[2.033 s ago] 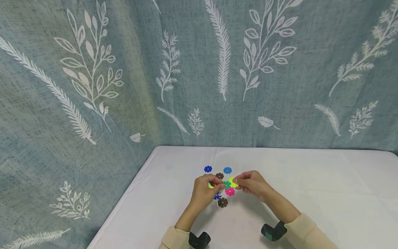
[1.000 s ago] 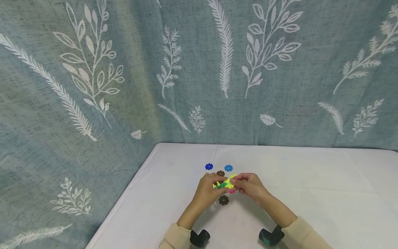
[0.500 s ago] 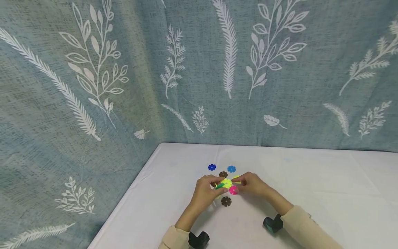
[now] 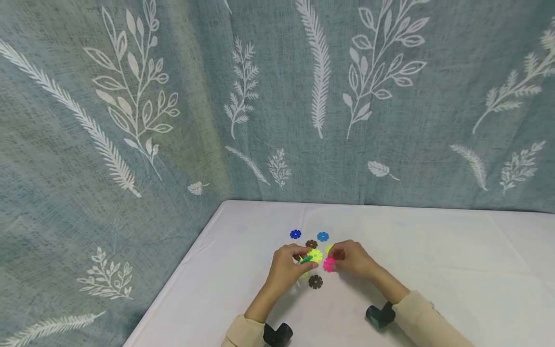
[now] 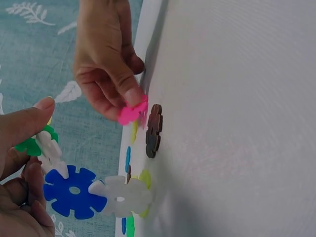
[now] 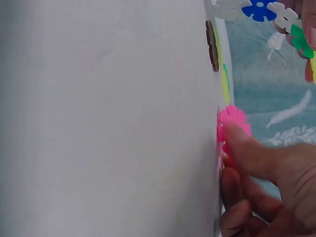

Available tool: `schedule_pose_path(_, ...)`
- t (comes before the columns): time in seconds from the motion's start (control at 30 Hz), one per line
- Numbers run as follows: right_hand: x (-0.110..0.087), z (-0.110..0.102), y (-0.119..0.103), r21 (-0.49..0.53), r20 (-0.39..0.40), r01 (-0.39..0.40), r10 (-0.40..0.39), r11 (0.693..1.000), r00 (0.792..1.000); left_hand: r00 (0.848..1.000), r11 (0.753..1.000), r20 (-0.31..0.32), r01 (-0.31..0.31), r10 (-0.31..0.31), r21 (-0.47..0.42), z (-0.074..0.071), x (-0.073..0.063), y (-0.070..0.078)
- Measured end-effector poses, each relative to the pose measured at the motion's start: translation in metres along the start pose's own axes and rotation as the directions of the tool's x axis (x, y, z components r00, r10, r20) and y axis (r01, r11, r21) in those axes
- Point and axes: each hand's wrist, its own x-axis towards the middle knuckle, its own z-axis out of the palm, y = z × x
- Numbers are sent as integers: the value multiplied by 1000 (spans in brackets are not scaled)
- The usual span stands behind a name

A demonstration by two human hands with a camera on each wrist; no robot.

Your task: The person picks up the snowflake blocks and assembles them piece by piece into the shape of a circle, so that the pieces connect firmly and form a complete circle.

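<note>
My left hand [image 4: 284, 270] holds a chain of slotted snowflake discs by its upper end. In the left wrist view a green disc [image 5: 30, 146], a blue disc [image 5: 69, 200] and a white disc [image 5: 123, 197] show in the chain, with another white one between green and blue. A yellow disc [image 4: 315, 255] stands out at the chain's end past the left fingertips. My right hand [image 4: 354, 259] pinches a pink disc [image 4: 328, 264] between thumb and fingers, low over the tabletop. Part of the pink disc is hidden by the thumb.
On the white-covered table [image 4: 433, 255] lie loose discs: a dark blue disc [image 4: 295, 234], a light blue disc [image 4: 323, 236], a brown disc [image 4: 311, 244] and a nearer brown disc [image 4: 315, 282]. Another yellow disc [image 4: 329, 249] is partly behind the right hand. A patterned curtain [image 4: 277, 96] hangs behind.
The right hand has let go of the yellow disc, which now stays with the green one in the left hand's chain. It has moved to the pink disc and pinches it.
</note>
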Motion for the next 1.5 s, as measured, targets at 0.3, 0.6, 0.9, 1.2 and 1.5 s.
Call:
schedule_pose_path(0.3, -7, -8, -5, 216, -120, -12, 39, 976, 992, 1000, 1000, 8, 0, 0, 12, 2, -1, 0)
schedule_pose_path(0.6, -9, -8, -11, 292, -169, 38, 13, 956, 986, 999, 999, 10, -41, 40, 10, 6, -3, 2)
schedule_pose_path(0.9, -12, -10, -21, 116, -289, 306, -262, 945, 921, 997, 998, 26, -67, 67, -14, 6, 0, 5)
schedule_pose_path(1.2, -11, -15, -25, 116, -167, 282, -262, 952, 951, 993, 1000, 116, -18, 18, 6, 3, 2, 8)
schedule_pose_path(1.5, -5, -17, -16, 250, -26, 83, -79, 965, 996, 993, 996, 91, -75, 70, 55, -9, 15, 16)
